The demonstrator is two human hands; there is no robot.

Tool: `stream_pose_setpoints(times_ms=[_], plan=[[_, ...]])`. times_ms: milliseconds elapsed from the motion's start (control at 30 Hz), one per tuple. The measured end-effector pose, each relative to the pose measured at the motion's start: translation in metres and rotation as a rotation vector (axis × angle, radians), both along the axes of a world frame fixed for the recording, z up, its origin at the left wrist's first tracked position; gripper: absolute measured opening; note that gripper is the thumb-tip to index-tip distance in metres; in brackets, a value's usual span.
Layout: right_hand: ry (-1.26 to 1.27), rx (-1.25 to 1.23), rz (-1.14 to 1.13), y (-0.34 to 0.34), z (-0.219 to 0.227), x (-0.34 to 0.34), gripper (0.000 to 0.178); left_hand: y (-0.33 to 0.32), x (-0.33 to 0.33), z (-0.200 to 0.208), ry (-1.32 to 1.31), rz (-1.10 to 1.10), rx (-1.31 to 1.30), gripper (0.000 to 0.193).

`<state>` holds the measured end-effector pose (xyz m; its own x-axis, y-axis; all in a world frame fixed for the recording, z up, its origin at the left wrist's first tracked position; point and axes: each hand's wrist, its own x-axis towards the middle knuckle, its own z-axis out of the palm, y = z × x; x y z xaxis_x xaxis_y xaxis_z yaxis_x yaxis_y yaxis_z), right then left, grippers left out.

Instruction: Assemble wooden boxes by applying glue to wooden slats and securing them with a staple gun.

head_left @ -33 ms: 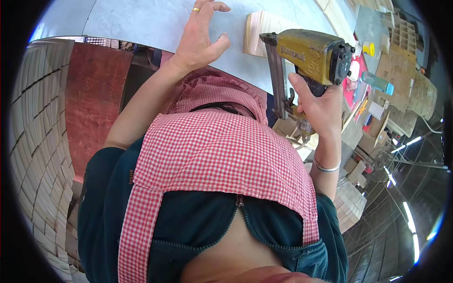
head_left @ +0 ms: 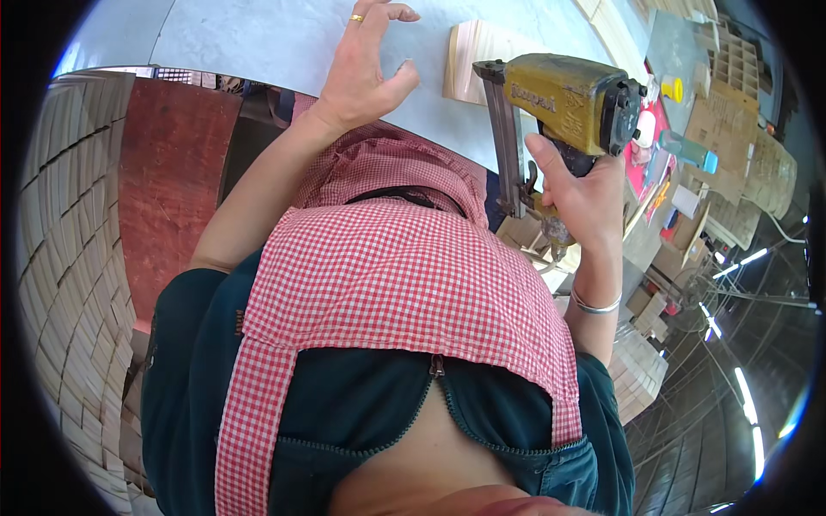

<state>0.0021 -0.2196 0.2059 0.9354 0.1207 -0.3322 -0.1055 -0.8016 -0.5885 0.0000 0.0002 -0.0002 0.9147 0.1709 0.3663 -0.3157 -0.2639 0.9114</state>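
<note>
My right hand (head_left: 587, 199) is wrapped round the handle of a worn yellow and black nail gun (head_left: 564, 90). The gun's long metal magazine points toward the worktable, and its nose is near a stack of pale wooden strips (head_left: 469, 60). Whether the nose touches the wood I cannot tell. Over the table's near edge, my left hand (head_left: 366, 73) has its thumb and fingers apart and curved, with nothing between them. The upper fingers of that hand are partly cut off by the picture's edge.
The pale grey worktable (head_left: 241, 39) spans the top. Stacked wooden pieces (head_left: 69, 258) rise at the left beside a reddish-brown board (head_left: 176, 189). More wooden strips (head_left: 615, 30) lie at the far right. A clear bottle (head_left: 688, 151) and a yellow round item (head_left: 672, 89) stand beyond the gun.
</note>
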Motion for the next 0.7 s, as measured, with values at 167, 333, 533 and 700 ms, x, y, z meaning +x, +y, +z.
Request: stream_pose_setpoints(times_ms=[167, 333, 533, 700], plan=[[0.042, -0.07, -0.01, 0.004, 0.005, 0.004, 0.035, 0.0, 0.002, -0.001, -0.029, 0.017, -0.003, 0.052], [0.018, -0.045, 0.044, 0.004, 0.007, 0.011, 0.036, -0.001, 0.004, -0.001, -0.094, 0.034, -0.017, 0.051], [0.03, -0.025, 0.072, 0.001, 0.011, 0.027, 0.036, 0.0, 0.003, -0.001, -0.111, 0.062, -0.011, 0.05], [0.033, -0.07, 0.053, 0.005, 0.014, 0.049, 0.036, 0.001, 0.002, -0.001, -0.115, 0.062, 0.021, 0.05]])
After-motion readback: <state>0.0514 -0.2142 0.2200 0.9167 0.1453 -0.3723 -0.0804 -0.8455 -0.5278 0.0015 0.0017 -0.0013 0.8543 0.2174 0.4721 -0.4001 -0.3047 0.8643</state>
